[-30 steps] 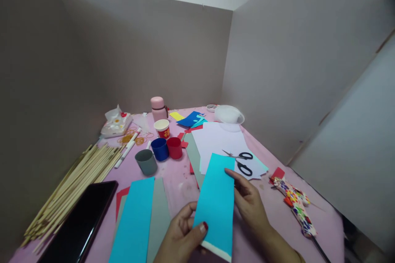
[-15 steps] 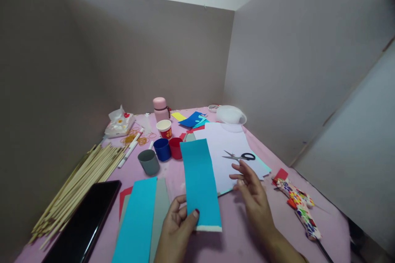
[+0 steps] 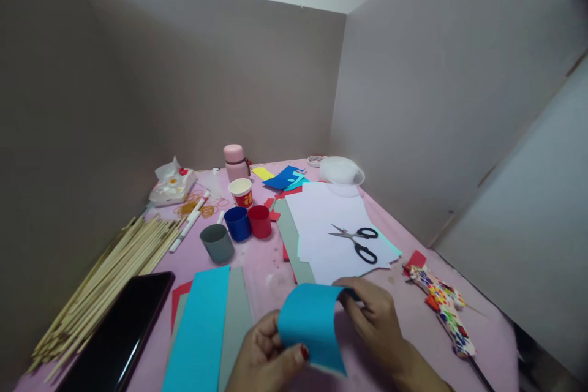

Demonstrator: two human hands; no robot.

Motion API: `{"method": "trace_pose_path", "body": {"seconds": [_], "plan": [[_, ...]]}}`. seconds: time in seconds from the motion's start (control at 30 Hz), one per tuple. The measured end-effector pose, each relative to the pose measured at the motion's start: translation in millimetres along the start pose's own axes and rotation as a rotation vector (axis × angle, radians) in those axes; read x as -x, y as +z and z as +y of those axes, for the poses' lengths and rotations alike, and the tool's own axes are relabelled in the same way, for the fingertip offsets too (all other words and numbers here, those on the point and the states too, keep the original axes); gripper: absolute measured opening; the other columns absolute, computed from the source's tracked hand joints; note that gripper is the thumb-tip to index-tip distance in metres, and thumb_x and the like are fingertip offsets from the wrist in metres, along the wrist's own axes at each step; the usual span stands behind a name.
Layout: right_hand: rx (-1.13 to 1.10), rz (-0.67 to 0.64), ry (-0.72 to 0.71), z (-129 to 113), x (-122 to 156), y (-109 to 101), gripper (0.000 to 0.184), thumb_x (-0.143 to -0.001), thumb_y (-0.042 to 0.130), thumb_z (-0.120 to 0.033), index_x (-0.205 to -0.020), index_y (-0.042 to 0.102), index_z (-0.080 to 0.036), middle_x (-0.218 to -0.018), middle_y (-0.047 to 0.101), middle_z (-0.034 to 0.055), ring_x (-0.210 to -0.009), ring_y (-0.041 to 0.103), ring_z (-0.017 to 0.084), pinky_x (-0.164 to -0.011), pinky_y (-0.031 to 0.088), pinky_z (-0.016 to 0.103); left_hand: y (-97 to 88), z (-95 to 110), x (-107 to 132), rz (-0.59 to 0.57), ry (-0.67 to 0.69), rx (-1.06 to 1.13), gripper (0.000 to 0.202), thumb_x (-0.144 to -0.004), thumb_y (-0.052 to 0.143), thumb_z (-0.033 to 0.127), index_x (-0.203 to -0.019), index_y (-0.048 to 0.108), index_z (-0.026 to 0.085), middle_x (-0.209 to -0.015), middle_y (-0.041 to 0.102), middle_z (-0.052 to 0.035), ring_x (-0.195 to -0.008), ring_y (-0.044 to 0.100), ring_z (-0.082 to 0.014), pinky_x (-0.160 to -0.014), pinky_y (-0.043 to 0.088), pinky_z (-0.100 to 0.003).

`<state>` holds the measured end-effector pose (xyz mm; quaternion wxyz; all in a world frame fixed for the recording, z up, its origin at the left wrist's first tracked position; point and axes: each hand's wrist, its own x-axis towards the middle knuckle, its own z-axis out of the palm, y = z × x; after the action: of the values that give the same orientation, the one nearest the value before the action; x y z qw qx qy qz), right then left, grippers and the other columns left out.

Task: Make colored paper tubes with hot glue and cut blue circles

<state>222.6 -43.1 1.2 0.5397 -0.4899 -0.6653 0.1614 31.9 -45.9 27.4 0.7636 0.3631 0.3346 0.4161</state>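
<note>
Fingers [image 3: 285,365] pinched, gripping curved blue strip [image 3: 309,318]

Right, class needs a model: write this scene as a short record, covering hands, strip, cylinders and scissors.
Left hand: holds the near end of a bright-blue rectangular paper strip
Right hand: holds its far end
Strip shape: bent over in a curve
Short open-topped cylinders: grey, dark blue, red
Black-handled metal scissors: blades open, lying on white paper sheets
</note>
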Motion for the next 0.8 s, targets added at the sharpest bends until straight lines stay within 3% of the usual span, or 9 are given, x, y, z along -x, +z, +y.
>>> {"method": "trace_pose_path", "body": {"seconds": [0.1, 0.17, 0.23, 0.3, 0.4, 0.5, 0.63, 0.8], "plan": [[-0.380, -0.222, 0.280, -17, 5, 15, 0.020, -0.089, 0.051, -0.030, -0.099, 0.064, -0.020, -0.068, 0.067, 0.0016, -0.055, 0.061, 0.015, -0.050, 0.046, 0.024, 0.7, 6, 0, 0.296, 0.184, -0.081, 0.026, -0.051, 0.086, 0.031, -0.066, 0.070, 0.017, -0.059, 0.071, 0.0011, -0.057, 0.060, -0.0113, -0.055, 0.046, -0.017], [-0.756, -0.369, 0.508, -25, 10, 25, 0.035, -0.086, 0.056, -0.040, -0.115, 0.055, -0.021, -0.070, 0.066, 0.0005, -0.050, 0.060, 0.013, -0.048, 0.047, 0.023, 0.6, 5, -1, 0.412, 0.240, -0.093, 0.027, -0.050, 0.086, 0.031, -0.065, 0.068, 0.017, -0.057, 0.069, 0.0027, -0.054, 0.058, -0.0106, -0.052, 0.046, -0.016], [-0.942, -0.383, 0.639, -29, 13, 32, 0.057, -0.082, 0.062, -0.044, -0.130, 0.040, -0.023, -0.066, 0.065, -0.0020, -0.043, 0.058, 0.011, -0.044, 0.045, 0.021, -0.1, 2, -2, 0.447, 0.253, -0.107, 0.027, -0.052, 0.085, 0.031, -0.066, 0.067, 0.016, -0.057, 0.069, 0.0024, -0.054, 0.059, -0.0117, -0.050, 0.047, -0.017], [-0.961, -0.289, 0.670, -30, 15, 35, 0.061, -0.082, 0.063, -0.043, -0.133, 0.035, -0.024, -0.058, 0.062, -0.0051, -0.041, 0.056, 0.009, -0.043, 0.043, 0.018, -1.7, -2, -3, 0.444, 0.246, -0.133, 0.026, -0.056, 0.083, 0.032, -0.070, 0.067, 0.016, -0.059, 0.070, 0.0011, -0.057, 0.061, -0.0136, -0.053, 0.049, -0.019], [-1.004, -0.188, 0.628, -28, 14, 32, 0.041, -0.081, 0.062, -0.047, -0.114, 0.055, -0.022, -0.064, 0.063, -0.0020, -0.054, 0.059, 0.010, -0.053, 0.047, 0.020, -4.8, -3, -6, 0.427, 0.215, -0.145, 0.027, -0.058, 0.081, 0.032, -0.075, 0.067, 0.016, -0.065, 0.073, -0.0004, -0.062, 0.064, -0.0162, -0.058, 0.052, -0.022], [-1.021, -0.228, 0.554, -27, 13, 28, 0.041, -0.074, 0.070, -0.047, -0.107, 0.061, -0.025, -0.077, 0.066, 0.0005, -0.066, 0.061, 0.012, -0.065, 0.049, 0.023, -5.9, -2, -8, 0.443, 0.215, -0.103, 0.027, -0.058, 0.082, 0.030, -0.077, 0.067, 0.017, -0.067, 0.074, 0.0000, -0.066, 0.067, -0.0159, -0.064, 0.052, -0.020], [-0.623, -0.116, 0.416, -23, 15, 26, 0.013, -0.082, 0.064, -0.034, -0.086, 0.069, -0.023, -0.062, 0.063, -0.0009, -0.057, 0.058, 0.012, -0.056, 0.044, 0.022, -2.0, -1, -9, 0.434, 0.174, -0.030, 0.028, -0.060, 0.080, 0.030, -0.081, 0.066, 0.018, -0.069, 0.076, -0.0021, -0.062, 0.069, -0.0191, -0.059, 0.052, -0.024], [-0.260, 0.007, 0.064, -22, 15, 26, 0.010, -0.080, 0.064, -0.021, -0.075, 0.072, -0.022, -0.066, 0.055, 0.0006, -0.062, 0.056, 0.015, -0.055, 0.043, 0.024, 3.3, -6, -7, 0.384, 0.201, 0.003, 0.036, -0.065, 0.077, 0.037, -0.093, 0.067, 0.018, -0.079, 0.077, -0.0046, -0.079, 0.070, -0.0228, -0.069, 0.052, -0.028]]}}
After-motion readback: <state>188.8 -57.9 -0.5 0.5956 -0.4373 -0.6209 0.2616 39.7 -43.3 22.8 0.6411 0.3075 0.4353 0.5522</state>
